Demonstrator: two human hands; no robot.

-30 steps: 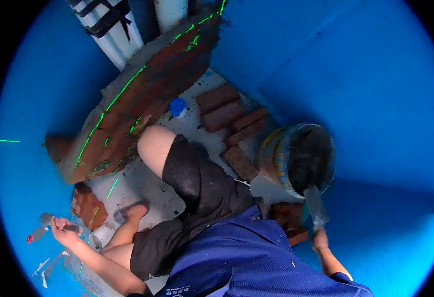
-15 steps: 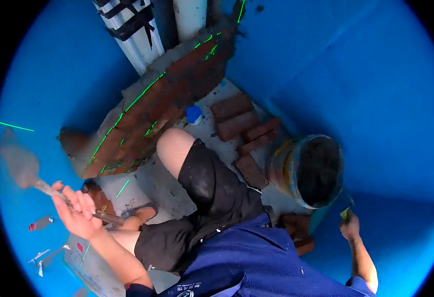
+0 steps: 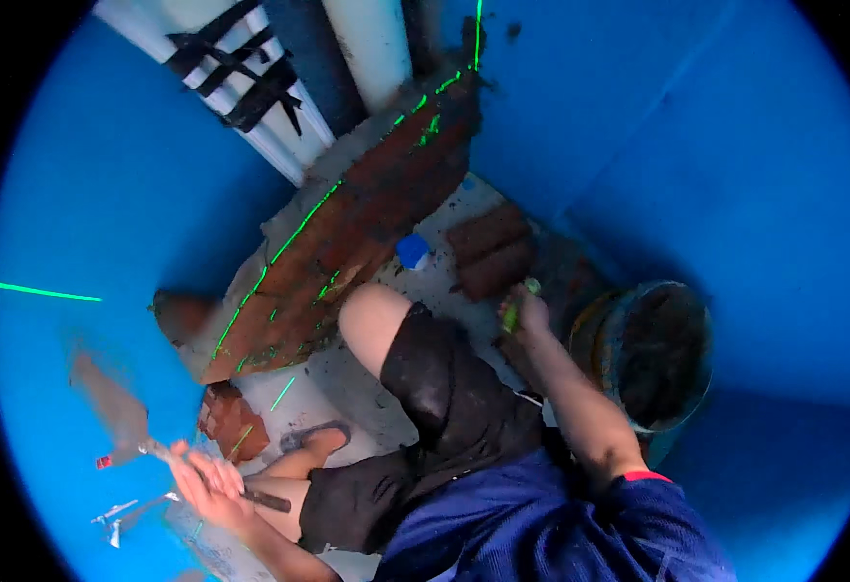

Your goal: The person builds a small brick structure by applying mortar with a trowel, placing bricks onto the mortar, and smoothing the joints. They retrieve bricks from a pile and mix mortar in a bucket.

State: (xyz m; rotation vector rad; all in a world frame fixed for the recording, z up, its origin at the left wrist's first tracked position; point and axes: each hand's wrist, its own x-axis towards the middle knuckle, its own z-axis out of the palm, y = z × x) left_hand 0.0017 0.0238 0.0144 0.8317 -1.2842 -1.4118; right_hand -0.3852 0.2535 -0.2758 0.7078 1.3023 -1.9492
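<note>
My left hand point(image 3: 209, 485), at lower left, is closed round the handle of a trowel point(image 3: 112, 400). The trowel's broad grey blade points up and left over the blue wall and is smeared by motion. My right hand point(image 3: 533, 312) is closed on a small yellow-green object point(image 3: 512, 316) whose kind I cannot make out. It hovers beside the stacked red bricks point(image 3: 488, 254), left of the bucket point(image 3: 665, 359) of dark mortar. In front of my knee rises a low brick wall point(image 3: 347, 242), with grey mortar along its top.
Bright green laser lines point(image 3: 304, 228) run over the low wall. White pipes point(image 3: 371, 48), one bound with black tape, stand behind it. A blue-capped object point(image 3: 412, 250) sits on the floor beside it. Loose brick pieces point(image 3: 231, 419) lie near my foot. Blue walls point(image 3: 754, 194) close in both sides.
My right hand has swung from the bucket's right side across to the bricks, still holding the yellow-green object. The trowel has dropped lower in view with my left hand. The whole view has shifted.
</note>
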